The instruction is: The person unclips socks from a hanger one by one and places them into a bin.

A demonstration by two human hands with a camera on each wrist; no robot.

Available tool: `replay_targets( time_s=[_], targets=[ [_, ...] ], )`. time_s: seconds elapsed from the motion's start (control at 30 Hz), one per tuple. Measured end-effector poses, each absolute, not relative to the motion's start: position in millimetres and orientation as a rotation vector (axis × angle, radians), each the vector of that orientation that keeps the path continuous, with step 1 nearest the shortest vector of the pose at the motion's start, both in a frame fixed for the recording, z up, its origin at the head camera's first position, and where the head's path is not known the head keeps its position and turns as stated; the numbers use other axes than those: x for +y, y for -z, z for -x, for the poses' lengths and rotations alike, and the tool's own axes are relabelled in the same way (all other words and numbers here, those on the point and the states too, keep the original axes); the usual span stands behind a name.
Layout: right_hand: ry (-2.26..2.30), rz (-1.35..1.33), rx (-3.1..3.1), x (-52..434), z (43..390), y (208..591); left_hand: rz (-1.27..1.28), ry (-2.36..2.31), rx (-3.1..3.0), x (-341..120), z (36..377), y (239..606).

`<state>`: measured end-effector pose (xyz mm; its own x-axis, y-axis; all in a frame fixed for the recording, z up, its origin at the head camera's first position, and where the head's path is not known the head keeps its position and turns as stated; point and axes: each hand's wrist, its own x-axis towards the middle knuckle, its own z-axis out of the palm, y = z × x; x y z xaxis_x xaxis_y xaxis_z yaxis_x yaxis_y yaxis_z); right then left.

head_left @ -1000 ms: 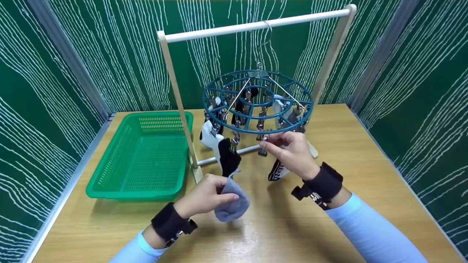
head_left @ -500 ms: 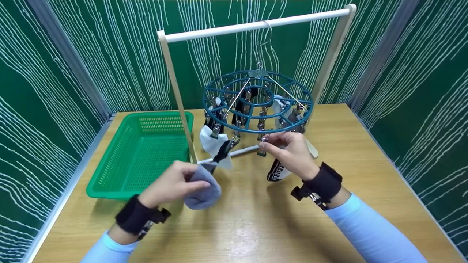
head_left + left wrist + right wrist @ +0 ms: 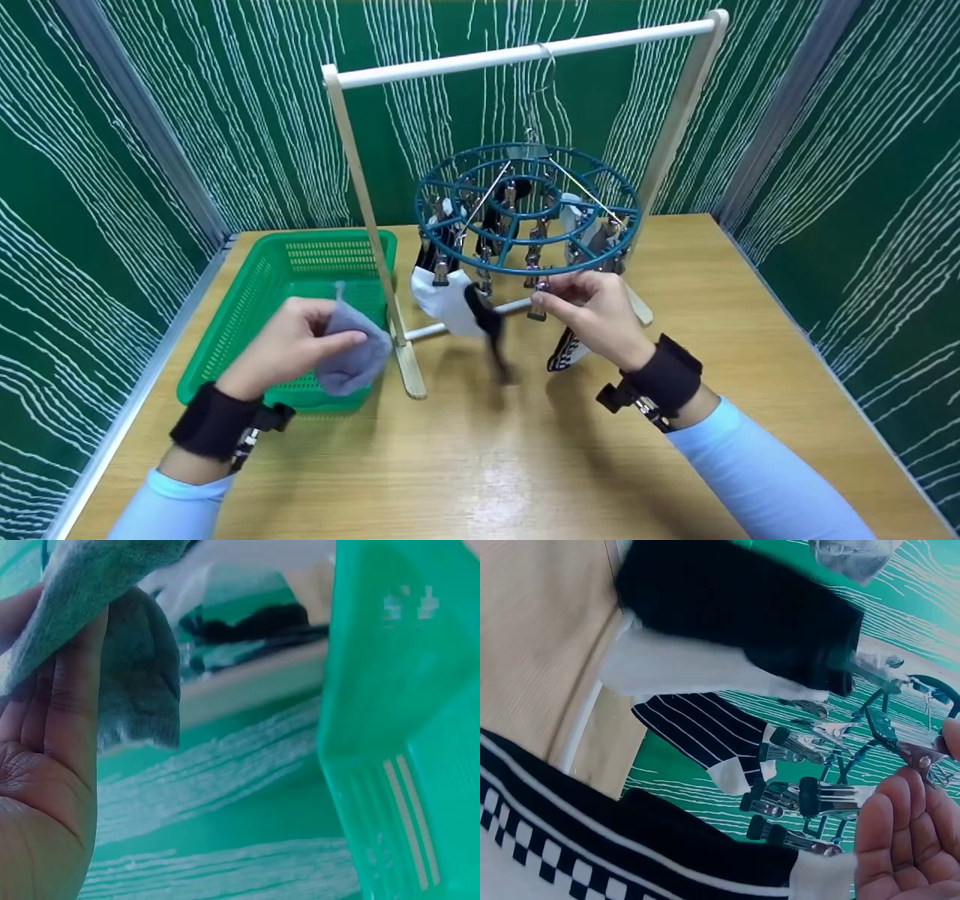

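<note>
My left hand (image 3: 281,345) grips a grey sock (image 3: 352,358) in front of the green basket (image 3: 196,352). The same sock (image 3: 142,667) hangs over the fingers in the left wrist view. At the front of the round clip hanger (image 3: 525,271), my right hand (image 3: 604,311) pinches a metal clip (image 3: 922,754); no sock shows in it. A black sock (image 3: 489,322), blurred, hangs at the hanger's front left, beside a white sock (image 3: 442,300). A checkered black-and-white sock (image 3: 592,847) hangs near my right hand.
A white-barred rack (image 3: 450,66) bears the hanger, its wooden left foot (image 3: 410,371) standing beside the basket. A striped sock (image 3: 705,731) and several bare clips hang farther back. The wooden table (image 3: 480,480) lies below.
My left hand has moved left with the grey sock, from near the black sock to the basket. The black sock was dragged left and swung back. My right hand stays at the clip.
</note>
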<state>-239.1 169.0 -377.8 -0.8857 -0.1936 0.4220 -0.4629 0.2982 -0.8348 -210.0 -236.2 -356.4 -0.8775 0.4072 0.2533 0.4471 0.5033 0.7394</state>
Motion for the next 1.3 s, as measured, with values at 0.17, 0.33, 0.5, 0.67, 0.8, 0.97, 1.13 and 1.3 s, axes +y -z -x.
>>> replay_targets(
  time_s=[0.17,0.33,0.5,0.67,0.8,0.97,1.13,1.3],
  targets=[
    [-1.615,-0.601,-2.306,169.0,238.0,376.6,0.629,1.240,-2.717,-253.7,220.5,343.6],
    [-1.616,-0.585,-2.313,169.5,237.9,375.8,0.487,1.171,-2.782,-272.9,238.1,334.6],
    [-1.611,-0.587,-2.323,170.6,238.9,376.8,0.384,1.096,-2.877,-285.9,258.1,332.7],
    [-1.617,-0.590,-2.324,171.9,237.9,376.9,0.363,0.994,-2.948,-291.5,280.2,335.2],
    [-1.617,-0.571,-2.327,173.0,239.0,377.5,0.345,0.947,-2.997,-296.5,298.5,340.0],
    [-1.593,-0.573,-2.330,172.2,238.4,376.1,0.271,0.917,-3.072,-306.8,319.0,349.6],
    [-1.590,-0.579,-2.322,171.2,238.4,375.6,0.213,0.832,-3.137,-317.1,335.6,363.2],
    [-1.587,-0.587,-2.320,171.2,238.2,375.4,0.150,0.720,-3.171,-319.9,344.4,376.6]
  ],
)
